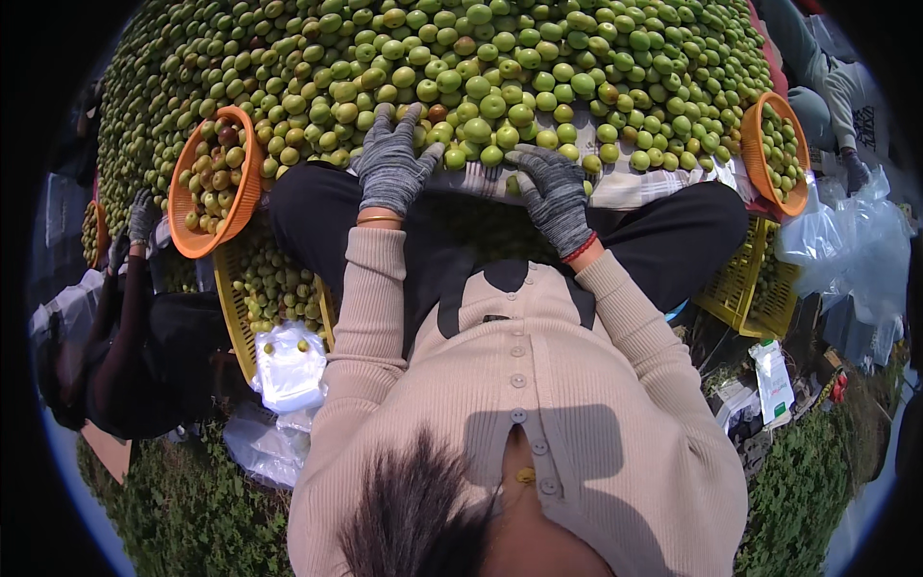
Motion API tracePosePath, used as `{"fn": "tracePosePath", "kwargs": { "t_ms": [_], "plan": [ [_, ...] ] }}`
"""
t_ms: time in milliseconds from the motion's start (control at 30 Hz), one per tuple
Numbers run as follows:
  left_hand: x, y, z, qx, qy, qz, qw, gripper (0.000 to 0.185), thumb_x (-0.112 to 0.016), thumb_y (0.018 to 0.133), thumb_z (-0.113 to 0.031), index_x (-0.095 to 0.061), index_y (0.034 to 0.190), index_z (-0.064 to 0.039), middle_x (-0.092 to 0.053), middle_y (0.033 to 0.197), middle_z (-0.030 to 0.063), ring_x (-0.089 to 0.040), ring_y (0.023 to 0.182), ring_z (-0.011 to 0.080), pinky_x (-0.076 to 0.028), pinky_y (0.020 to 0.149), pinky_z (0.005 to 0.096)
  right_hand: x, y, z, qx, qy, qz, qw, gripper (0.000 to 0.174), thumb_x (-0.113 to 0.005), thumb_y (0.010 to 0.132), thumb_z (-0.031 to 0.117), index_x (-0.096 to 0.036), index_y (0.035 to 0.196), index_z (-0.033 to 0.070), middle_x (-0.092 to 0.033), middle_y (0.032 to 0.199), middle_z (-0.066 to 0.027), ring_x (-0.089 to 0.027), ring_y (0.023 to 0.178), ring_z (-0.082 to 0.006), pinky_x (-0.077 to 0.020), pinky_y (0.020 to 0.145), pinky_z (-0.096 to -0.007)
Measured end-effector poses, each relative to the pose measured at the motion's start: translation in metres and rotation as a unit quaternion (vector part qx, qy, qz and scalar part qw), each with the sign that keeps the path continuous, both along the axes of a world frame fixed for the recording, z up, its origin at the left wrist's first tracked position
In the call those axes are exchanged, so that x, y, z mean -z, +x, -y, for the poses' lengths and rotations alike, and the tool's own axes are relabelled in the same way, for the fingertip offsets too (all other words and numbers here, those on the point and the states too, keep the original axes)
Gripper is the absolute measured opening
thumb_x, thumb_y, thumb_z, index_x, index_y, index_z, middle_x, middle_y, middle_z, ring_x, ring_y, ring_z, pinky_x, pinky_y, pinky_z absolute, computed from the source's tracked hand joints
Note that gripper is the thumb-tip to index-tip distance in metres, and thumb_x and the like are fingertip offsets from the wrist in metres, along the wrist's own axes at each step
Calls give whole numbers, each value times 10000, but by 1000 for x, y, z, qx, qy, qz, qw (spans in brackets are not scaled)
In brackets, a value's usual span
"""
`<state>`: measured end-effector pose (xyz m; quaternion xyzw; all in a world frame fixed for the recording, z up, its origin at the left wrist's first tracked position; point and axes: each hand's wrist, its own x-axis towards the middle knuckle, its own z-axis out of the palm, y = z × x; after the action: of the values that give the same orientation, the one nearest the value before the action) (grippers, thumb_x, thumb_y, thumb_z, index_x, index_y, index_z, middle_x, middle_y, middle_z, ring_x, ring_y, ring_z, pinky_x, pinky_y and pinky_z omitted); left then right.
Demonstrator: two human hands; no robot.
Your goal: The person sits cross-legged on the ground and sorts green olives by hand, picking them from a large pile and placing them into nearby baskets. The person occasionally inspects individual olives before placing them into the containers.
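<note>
A wide heap of green jujube-like fruits (477,86) lies before me, a few of them reddish brown. My left hand (396,159), in a grey knit glove, rests at the heap's near edge with its fingers spread, touching fruits and holding none that I can see. My right hand (553,189), gloved alike, is over the plaid cloth (627,189) at the near edge, fingers bent. A green fruit shows beside its fingers and another by its outer side; whether the palm holds any is hidden.
An orange basket (251,180) of fruits stands at left, another orange basket (753,159) at right. Yellow crates (234,317) flank my legs, with plastic bags (292,379) at the left one. More clear bags (851,231) lie at right. Co-workers sit on both sides.
</note>
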<state>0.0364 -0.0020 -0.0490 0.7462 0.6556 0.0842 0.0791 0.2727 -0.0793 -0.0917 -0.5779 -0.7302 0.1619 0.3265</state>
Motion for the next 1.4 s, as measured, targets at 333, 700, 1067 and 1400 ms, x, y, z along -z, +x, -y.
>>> {"fn": "tracePosePath", "kwargs": {
  "t_ms": [333, 700, 1067, 1400],
  "plan": [
    [10, 29, 30, 154, -11, 274, 949, 416, -720, 811, -141, -665, 1223, -151, -571, 1316, 145, -555, 1189, 327, -431, 1040, 410, -13, -28, -126, -47, -109, 218, 969, 414, -611, 871, 454, -632, 1240, 268, -607, 1209, -22, -529, 1199, -244, -397, 992, -493],
    [31, 5, -16, 85, -15, 102, 991, 298, -696, 859, -295, -688, 1149, -224, -643, 1178, 77, -599, 1112, 278, -469, 966, 394, -7, 55, -3, -29, -108, -76, 991, 288, -620, 907, 300, -689, 1120, 117, -679, 1087, -97, -615, 1048, -299, -444, 970, -413],
    [4, -65, -57, 84, -50, 210, 973, 311, -630, 933, -318, -664, 1229, -228, -620, 1244, 101, -583, 1171, 277, -454, 1006, 382, 33, 61, -80, 104, -8, 45, 994, 367, -663, 878, 375, -682, 1154, 134, -635, 1160, -109, -589, 1075, -304, -447, 981, -406],
    [28, -78, -78, 88, -95, 192, 973, 280, -606, 958, -219, -661, 1218, -129, -643, 1178, 97, -621, 1082, 218, -479, 958, 325, 9, 29, -3, -74, -162, -34, 983, 383, -661, 882, 323, -646, 1212, 129, -612, 1177, -159, -546, 1154, -334, -429, 1023, -421]
  ]
}}
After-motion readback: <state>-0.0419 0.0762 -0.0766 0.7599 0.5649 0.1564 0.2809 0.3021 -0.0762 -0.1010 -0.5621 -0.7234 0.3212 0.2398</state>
